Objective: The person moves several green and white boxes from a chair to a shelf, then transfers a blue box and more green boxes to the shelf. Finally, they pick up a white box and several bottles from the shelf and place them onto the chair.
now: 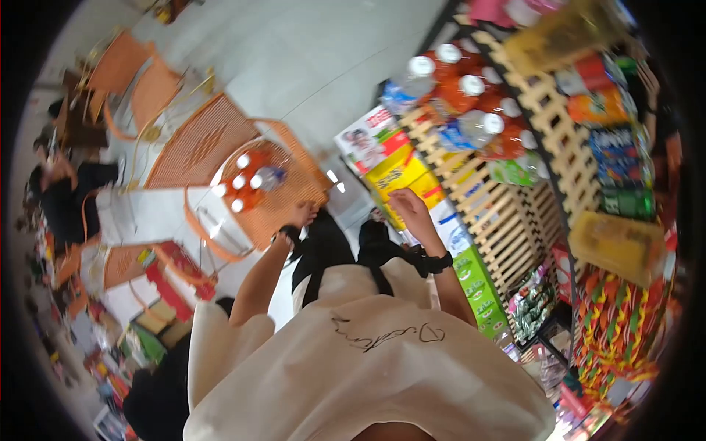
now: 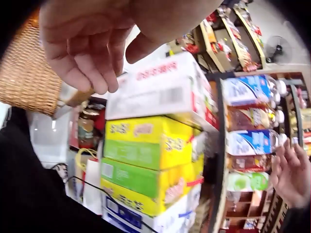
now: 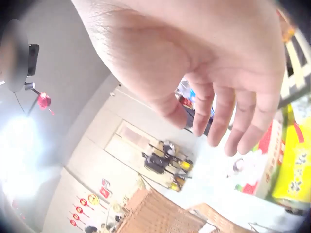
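My left hand (image 1: 300, 214) hangs beside the seat of an orange woven chair (image 1: 202, 147), holding nothing; its fingers are loosely bent in the left wrist view. On that chair stand several bottles (image 1: 246, 181) with orange-red drink and white caps. My right hand (image 1: 412, 211) is held over the stacked cartons (image 1: 401, 173) next to the slatted shelf, empty, its fingers loosely bent and apart in the right wrist view. In the left wrist view the cartons (image 2: 146, 145) are white, yellow and green, below the left hand (image 2: 97, 43), with the right hand (image 2: 290, 172) by the shelf bottles.
The slatted shelf (image 1: 478, 213) at the right holds bottles (image 1: 471, 92) at its upper end and packaged snacks (image 1: 618, 323) at its far side. More chairs (image 1: 151, 92) stand at the upper left. A person in dark clothes (image 1: 66, 191) is at the far left.
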### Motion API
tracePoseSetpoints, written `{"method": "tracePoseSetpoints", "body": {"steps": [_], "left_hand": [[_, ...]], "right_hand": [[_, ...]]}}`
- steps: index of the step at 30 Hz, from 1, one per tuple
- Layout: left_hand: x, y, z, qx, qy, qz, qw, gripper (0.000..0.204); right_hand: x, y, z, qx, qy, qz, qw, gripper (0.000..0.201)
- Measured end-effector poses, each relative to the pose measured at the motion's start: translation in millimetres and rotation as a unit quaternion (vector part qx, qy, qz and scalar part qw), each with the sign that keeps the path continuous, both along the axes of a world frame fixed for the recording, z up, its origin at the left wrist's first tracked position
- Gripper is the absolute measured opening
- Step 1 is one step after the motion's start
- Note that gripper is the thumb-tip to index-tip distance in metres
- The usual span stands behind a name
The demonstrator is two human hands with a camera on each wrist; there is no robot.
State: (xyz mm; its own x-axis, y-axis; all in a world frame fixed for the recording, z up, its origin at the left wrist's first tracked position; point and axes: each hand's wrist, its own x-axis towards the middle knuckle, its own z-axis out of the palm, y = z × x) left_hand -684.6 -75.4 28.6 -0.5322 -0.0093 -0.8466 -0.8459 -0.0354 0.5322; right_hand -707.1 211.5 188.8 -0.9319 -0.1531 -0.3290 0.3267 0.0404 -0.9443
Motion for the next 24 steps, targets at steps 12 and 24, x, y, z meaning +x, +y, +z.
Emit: {"method": "tracePoseSetpoints", "body": {"steps": [12, 24], "left_hand": [[-134, 246, 218, 0.166, 0.418, -0.135, 0.883, 0.027], [-95, 239, 221, 0.244, 0.332, -0.074, 0.908, 0.029]], "right_hand": [[-107, 105, 89, 0.341, 0.298, -0.272, 0.849, 0.035], [-59, 64, 96, 0.344, 0.289, -0.142, 0.882, 0.028]]}}
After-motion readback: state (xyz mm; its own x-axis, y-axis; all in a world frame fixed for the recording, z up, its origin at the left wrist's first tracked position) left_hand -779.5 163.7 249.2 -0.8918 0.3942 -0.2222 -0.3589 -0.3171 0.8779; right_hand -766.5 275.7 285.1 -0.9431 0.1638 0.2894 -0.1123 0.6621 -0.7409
